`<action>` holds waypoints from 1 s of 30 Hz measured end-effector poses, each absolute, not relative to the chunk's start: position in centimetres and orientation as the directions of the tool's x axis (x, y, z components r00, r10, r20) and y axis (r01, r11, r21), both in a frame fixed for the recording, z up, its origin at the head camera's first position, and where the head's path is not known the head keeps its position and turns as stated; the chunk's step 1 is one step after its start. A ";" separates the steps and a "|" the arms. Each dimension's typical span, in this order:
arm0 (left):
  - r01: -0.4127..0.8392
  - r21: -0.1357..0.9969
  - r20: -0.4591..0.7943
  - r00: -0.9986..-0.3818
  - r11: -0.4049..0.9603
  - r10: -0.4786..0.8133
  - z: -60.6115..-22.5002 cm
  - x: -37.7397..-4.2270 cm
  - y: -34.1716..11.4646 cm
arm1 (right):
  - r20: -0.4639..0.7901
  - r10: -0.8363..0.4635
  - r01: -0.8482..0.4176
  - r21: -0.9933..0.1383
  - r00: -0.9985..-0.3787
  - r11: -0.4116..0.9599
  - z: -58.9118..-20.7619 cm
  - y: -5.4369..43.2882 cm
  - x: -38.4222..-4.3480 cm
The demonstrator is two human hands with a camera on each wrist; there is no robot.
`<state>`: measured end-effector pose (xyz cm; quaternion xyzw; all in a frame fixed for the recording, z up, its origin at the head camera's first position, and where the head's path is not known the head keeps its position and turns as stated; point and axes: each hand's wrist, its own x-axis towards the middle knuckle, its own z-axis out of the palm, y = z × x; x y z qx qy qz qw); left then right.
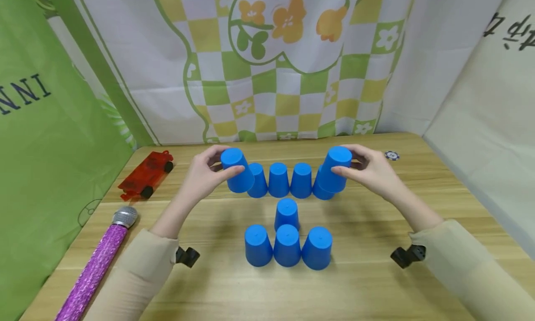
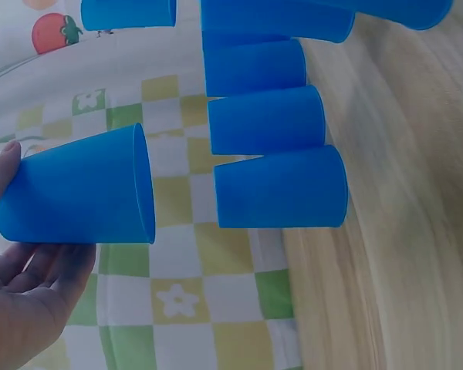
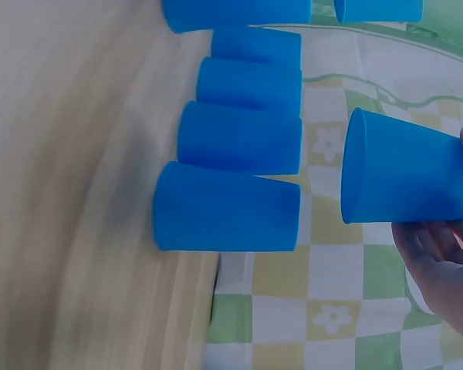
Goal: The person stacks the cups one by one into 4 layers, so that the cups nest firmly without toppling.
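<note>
My left grip (image 1: 205, 169) and right grip (image 1: 371, 168) each clamped 1 cup (image 1: 241, 180); lateral drift could have toppled the 4-cup row (image 1: 278, 179).

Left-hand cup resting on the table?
No, the left wrist view shows the left hand holding its blue cup in the air, clear of the table.

The cups (image 1: 287, 245) are plain blue, the microphone handle (image 1: 94, 270) glittery purple, the chip (image 1: 392, 155) seemingly navy-and-white.
</note>
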<state>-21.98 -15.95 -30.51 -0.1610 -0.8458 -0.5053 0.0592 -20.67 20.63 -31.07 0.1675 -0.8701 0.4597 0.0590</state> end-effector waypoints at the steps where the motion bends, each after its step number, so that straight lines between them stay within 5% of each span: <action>1: 0.336 0.835 0.267 -0.940 0.436 0.214 -30.5 -22.4 -15.7 | 0.247 -0.237 -0.338 -0.784 -0.940 0.520 -31.0 20.4 -21.1; 30: 0.347 0.827 0.270 -0.935 0.442 0.228 -31.7 -28.3 -12.2 | 0.174 -0.229 -0.274 -0.797 -0.958 0.538 -32.2 18.1 -26.7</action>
